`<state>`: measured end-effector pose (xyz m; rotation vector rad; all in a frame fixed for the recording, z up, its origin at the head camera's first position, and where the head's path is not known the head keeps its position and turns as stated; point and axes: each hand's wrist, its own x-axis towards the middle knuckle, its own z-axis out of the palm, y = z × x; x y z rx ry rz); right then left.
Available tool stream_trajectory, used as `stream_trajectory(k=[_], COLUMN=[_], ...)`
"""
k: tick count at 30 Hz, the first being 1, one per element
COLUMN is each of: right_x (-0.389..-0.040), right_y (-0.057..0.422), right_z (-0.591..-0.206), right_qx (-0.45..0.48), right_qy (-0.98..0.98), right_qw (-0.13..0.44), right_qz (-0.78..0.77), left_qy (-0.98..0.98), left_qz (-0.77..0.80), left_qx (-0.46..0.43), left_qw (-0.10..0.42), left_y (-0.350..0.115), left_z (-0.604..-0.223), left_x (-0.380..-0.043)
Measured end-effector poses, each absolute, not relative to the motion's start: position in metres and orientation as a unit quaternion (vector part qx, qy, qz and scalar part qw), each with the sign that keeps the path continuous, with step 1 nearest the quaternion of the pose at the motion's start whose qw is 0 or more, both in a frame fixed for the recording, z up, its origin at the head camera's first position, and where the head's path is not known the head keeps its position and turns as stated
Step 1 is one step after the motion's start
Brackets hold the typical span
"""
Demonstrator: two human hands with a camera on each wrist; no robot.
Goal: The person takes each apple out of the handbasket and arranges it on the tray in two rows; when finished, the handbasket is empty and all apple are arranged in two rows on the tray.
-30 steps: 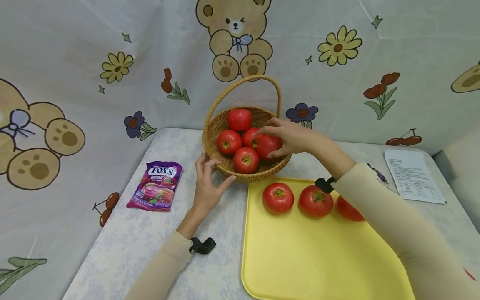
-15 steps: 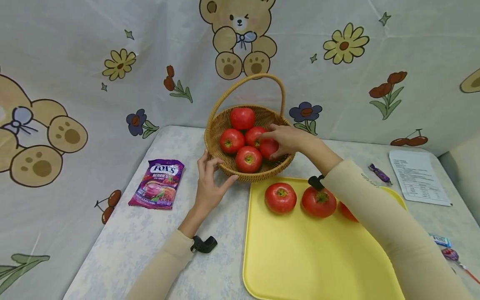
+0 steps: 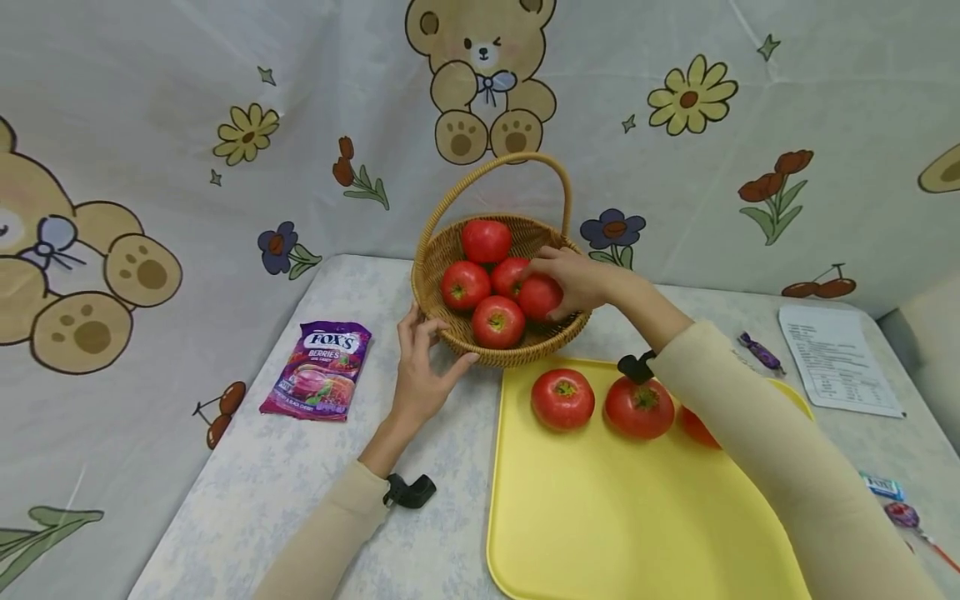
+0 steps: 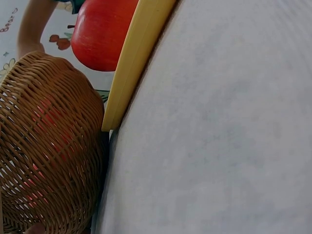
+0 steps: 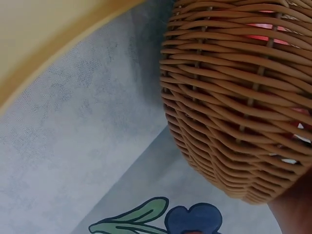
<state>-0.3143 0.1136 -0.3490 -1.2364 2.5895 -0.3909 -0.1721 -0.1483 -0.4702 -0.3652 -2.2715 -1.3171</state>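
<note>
A wicker basket (image 3: 498, 357) with a tall arched handle stands at the back of the table, several red apples (image 3: 498, 322) inside it. My left hand (image 3: 420, 383) holds the basket's front left rim, thumb and fingers spread along it. Over the basket's right side, my right hand (image 3: 577, 279) has its fingers curled round an apple (image 3: 538, 297), which sits low among the others. Both wrist views show mostly the woven outside of the basket (image 4: 53, 146), with red glimpsed through the weave; the right fingers are hidden there.
A yellow tray (image 3: 592, 517) lies in front of the basket, with apples (image 3: 562, 400) along its far side, one partly behind the right sleeve. A purple candy bag (image 3: 318, 371) lies at left. At right are a printed sheet (image 3: 840, 358), a wrapped candy (image 3: 761, 352) and a lollipop (image 3: 902, 514).
My right hand has lowered slightly with its apple, which now sits deeper in the basket beside the others. My left hand stays on the rim. The head view has shifted a little.
</note>
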Motion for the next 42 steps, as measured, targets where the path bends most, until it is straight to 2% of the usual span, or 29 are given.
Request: stream_trajectory(k=[11, 19, 24, 28, 36, 42], right_x=[-0.307, -0.286, -0.274, -0.265, -0.237, -0.212], right_y=[0.132, 0.141, 0.149, 0.159, 0.200, 0.238], right_z=[-0.343, -0.343, -0.335, -0.329, -0.326, -0.331], right_qx=[-0.433, -0.456, -0.467, -0.462, -0.420, -0.375], right_qy=[0.867, 0.846, 0.830, 0.829, 0.841, 0.863], right_qw=[0.061, -0.048, -0.091, -0.100, -0.076, -0.096], right_qz=[-0.239, -0.272, -0.292, -0.297, -0.332, -0.324], left_qy=[-0.831, -0.827, -0.828, -0.829, -0.827, -0.830], left_qz=[-0.484, -0.489, -0.486, -0.485, -0.488, -0.484], left_qx=[-0.132, -0.139, -0.138, -0.136, -0.138, -0.132], left_qw=[0.242, 0.242, 0.244, 0.242, 0.242, 0.242], left_y=[-0.146, -0.145, -0.146, -0.147, -0.143, -0.145], left_z=[-0.469, -0.469, -0.469, -0.469, -0.470, -0.468], left_x=[-0.172, -0.172, -0.173, -0.172, -0.170, -0.169])
